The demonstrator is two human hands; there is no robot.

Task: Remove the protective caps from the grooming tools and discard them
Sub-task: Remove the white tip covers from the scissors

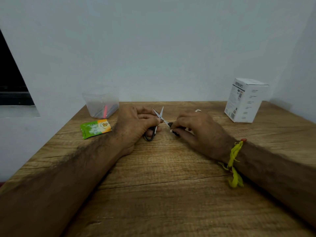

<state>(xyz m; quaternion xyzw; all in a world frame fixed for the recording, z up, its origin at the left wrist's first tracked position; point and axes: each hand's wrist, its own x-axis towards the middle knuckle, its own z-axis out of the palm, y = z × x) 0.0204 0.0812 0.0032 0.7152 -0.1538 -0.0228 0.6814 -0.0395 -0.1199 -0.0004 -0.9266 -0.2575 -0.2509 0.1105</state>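
A clear plastic tub holding red and dark sticks is standing at the far left of the brown wooden bench, a green and orange sachet lying just in front. The left hand is curling its fingers round the small black-handled scissors, blades parted. The right hand is pinching the other black handle. A white cardboard box is standing far right.

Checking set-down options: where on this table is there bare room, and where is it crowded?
Bare wood lies between the forearms near the table front edge, and at the back between the clear container and white box. It is crowded mid-table, where the left hand and right hand hold the scissors, beside the green packet.
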